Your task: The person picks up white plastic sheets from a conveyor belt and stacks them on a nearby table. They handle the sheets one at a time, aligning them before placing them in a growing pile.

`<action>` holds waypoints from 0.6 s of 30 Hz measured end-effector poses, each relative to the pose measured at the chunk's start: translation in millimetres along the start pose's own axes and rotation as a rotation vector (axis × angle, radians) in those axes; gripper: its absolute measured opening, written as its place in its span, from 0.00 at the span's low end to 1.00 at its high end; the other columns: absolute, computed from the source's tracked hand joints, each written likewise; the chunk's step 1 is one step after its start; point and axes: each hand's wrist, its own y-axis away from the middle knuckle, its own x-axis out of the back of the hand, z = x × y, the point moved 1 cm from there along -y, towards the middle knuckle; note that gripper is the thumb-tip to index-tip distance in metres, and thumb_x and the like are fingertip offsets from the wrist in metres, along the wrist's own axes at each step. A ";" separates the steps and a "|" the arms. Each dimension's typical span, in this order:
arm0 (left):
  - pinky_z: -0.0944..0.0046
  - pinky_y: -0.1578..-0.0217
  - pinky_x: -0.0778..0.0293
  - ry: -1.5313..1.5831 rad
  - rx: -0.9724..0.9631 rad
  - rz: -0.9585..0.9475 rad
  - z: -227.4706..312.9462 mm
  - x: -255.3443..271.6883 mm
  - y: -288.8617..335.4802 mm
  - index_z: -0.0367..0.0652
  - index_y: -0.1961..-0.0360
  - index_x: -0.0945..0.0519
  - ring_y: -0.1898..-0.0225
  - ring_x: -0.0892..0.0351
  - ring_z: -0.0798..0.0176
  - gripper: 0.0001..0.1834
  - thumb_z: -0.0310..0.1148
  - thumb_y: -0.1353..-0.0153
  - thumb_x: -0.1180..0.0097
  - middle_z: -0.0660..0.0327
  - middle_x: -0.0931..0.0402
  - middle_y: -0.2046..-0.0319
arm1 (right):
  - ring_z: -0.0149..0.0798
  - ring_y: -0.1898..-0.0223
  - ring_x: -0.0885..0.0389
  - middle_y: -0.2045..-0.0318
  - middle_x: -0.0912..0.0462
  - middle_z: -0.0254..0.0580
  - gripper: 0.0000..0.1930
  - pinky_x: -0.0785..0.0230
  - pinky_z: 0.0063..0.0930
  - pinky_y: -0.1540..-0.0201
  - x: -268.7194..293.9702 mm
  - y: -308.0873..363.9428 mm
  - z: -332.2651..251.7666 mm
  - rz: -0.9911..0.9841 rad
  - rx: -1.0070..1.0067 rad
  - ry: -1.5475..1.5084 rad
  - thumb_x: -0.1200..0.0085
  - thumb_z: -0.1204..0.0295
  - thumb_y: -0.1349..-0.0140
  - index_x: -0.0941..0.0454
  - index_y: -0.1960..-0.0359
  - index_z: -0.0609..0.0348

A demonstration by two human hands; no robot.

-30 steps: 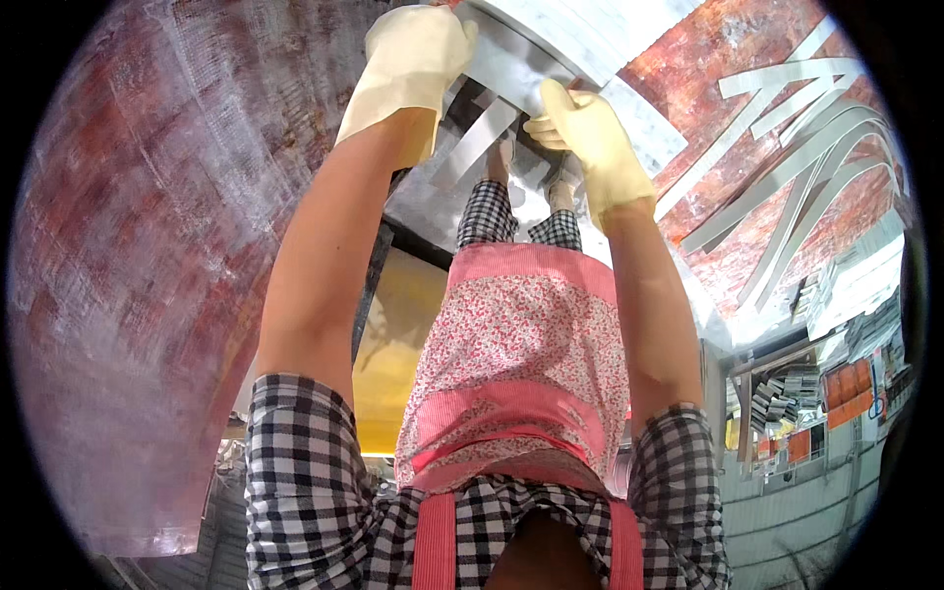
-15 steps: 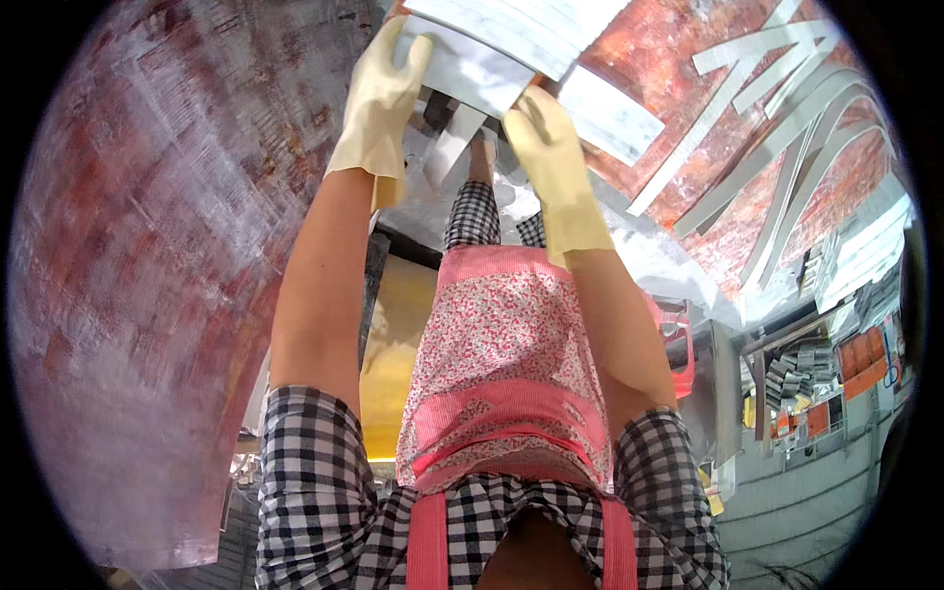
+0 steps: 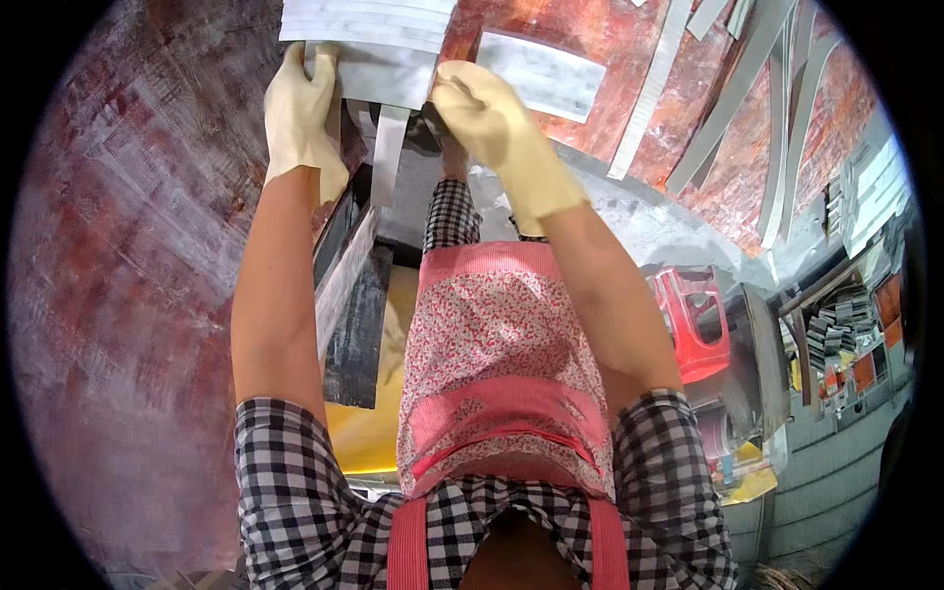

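Item: flat grey sheet-metal piece (image 3: pixel 379 74), rectangular, dull finish. Held out ahead of the person at both side edges, a hold that keeps a thin, floppy sheet level.

Left hand (image 3: pixel 300 123), in a cream rubber glove: fingers (image 3: pixel 293 64) curled over the sheet's left edge, clamped on it.

Right hand (image 3: pixel 497 133), same kind of glove: fingers bent down onto the sheet's right corner, pinching it; gloves presumably guard against sharp cut edges.

Beyond the fingers: stack of pale metal sheets (image 3: pixel 364 20), the held piece lying just against or under it; which, cannot be told.

Just right of the right fingers: loose short metal strip (image 3: pixel 541 74) on the red-brown floor (image 3: pixel 108 246).

Further right: long narrow metal offcuts (image 3: pixel 728 108), scattered, apart.

Below the fingers: narrow metal strip (image 3: pixel 388 152) hanging from the sheet; dark metal slabs (image 3: pixel 349 315) leaning upright.

Nearer the body: red plastic stool (image 3: pixel 693 329); pink floral apron (image 3: pixel 497 364).
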 end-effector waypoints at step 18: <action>0.65 0.39 0.32 0.945 0.323 -0.354 43.7 -96.3 119.6 0.33 0.27 0.33 0.41 0.27 0.67 0.32 0.34 0.28 0.41 0.60 0.25 0.41 | 0.52 0.23 0.32 0.23 0.34 0.58 0.47 0.37 0.40 0.24 120.3 24.4 51.7 0.097 -0.012 0.415 0.32 0.53 0.36 0.39 0.21 0.62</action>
